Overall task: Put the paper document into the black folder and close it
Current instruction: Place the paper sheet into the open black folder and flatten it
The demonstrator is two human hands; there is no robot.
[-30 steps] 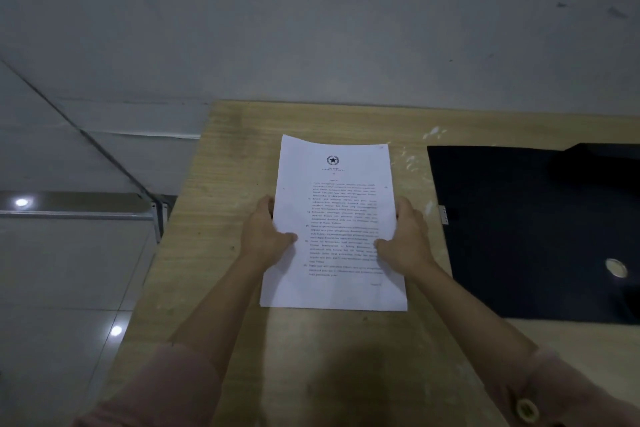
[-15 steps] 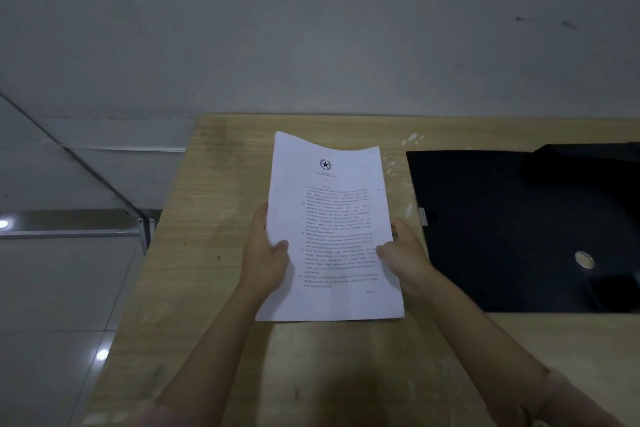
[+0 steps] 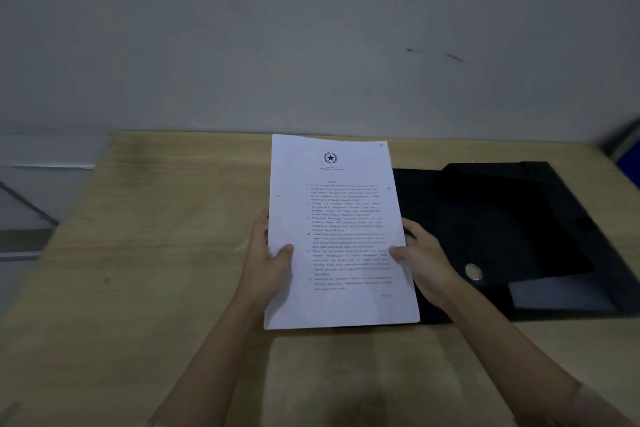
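A white printed paper document (image 3: pixel 341 229) with a star emblem at its top is held up off the wooden table (image 3: pixel 156 253). My left hand (image 3: pixel 268 263) grips its left edge, thumb on the front of the page. My right hand (image 3: pixel 424 260) grips its right edge the same way. The paper's right side overlaps the left edge of the black folder (image 3: pixel 502 225), which lies open and flat on the table to the right. A round silver snap (image 3: pixel 473 271) shows on the folder near my right hand.
A grey wall rises right behind the table's far edge. The table's left edge drops off to a tiled floor (image 3: pixel 20 288). Something blue (image 3: pixel 628 142) stands at the far right edge of the view.
The document has been lifted off the table and carried to the right, so that it now overlaps the folder's left edge. Both hands have kept their grip.
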